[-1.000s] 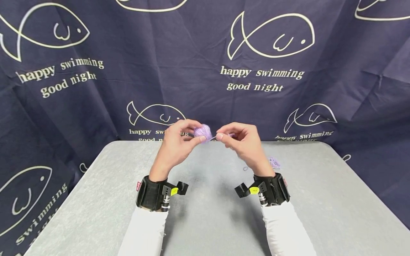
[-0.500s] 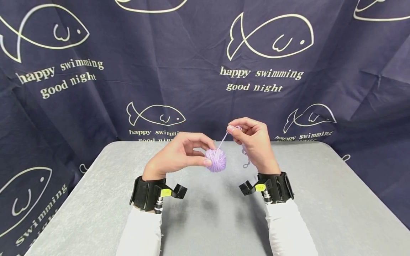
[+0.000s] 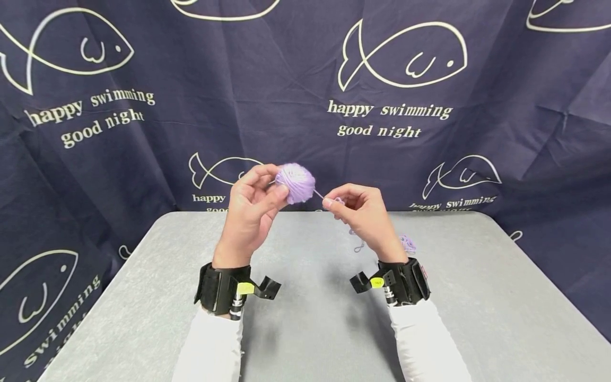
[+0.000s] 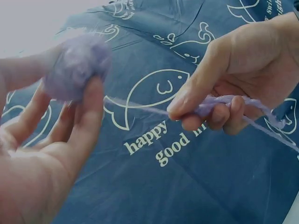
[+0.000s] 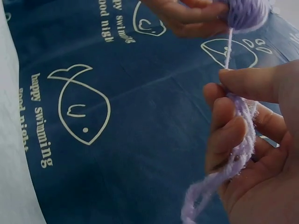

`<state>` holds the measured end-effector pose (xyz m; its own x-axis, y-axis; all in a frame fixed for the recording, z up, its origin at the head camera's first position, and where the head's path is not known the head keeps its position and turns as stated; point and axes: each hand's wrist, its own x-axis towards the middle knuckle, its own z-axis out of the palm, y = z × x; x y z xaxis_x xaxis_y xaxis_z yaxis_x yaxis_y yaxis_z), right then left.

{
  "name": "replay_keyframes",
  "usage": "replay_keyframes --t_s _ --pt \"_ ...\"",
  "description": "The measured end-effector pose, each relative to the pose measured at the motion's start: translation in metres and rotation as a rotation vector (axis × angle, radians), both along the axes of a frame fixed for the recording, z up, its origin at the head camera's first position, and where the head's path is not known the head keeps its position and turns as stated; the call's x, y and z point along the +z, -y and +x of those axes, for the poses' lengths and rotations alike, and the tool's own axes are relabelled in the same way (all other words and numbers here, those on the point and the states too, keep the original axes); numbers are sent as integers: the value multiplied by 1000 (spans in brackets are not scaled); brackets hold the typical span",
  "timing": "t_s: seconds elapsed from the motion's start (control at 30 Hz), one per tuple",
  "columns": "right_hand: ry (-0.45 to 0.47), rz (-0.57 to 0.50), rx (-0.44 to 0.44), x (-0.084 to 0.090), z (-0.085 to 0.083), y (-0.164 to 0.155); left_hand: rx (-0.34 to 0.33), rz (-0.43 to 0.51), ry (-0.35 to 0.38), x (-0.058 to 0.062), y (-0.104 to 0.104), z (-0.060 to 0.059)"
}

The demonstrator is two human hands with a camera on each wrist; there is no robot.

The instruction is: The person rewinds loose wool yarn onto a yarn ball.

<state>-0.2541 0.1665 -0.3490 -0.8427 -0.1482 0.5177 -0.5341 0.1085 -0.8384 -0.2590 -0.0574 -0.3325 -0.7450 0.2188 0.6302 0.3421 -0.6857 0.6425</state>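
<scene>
My left hand [image 3: 253,209] holds a small lilac ball of yarn [image 3: 297,184] between thumb and fingertips, raised above the far edge of the table. A short taut strand [image 5: 229,49] runs from the ball to my right hand [image 3: 360,215], whose thumb and forefinger pinch it. In the right wrist view, loose twisted yarn [image 5: 243,149] passes through the curled fingers of that hand and hangs below it. The left wrist view shows the ball [image 4: 78,67] blurred, held at the fingertips.
A loose heap of lilac yarn [image 3: 408,243] lies on the grey table [image 3: 305,329], partly hidden behind my right wrist. A dark blue curtain [image 3: 296,95] with fish drawings hangs behind the table. Both wrists wear black bands with camera mounts [image 3: 269,288].
The ball first came down and right as the right hand lifted the strand. Now the left hand has raised and turned it up and left, while the right hand is lower and further left.
</scene>
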Motion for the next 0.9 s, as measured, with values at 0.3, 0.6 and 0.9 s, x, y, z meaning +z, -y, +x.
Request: replay_keyframes --t_s 0.3,0.6,0.9 --pt "-28 160 93 0 4 7 269 1 47 1 -4 -2" --pt "-37 163 114 4 9 11 676 -409 -109 -4 -5 -4" --pt "-80 11 99 7 11 5 814 -879 -299 -13 -3 -7"
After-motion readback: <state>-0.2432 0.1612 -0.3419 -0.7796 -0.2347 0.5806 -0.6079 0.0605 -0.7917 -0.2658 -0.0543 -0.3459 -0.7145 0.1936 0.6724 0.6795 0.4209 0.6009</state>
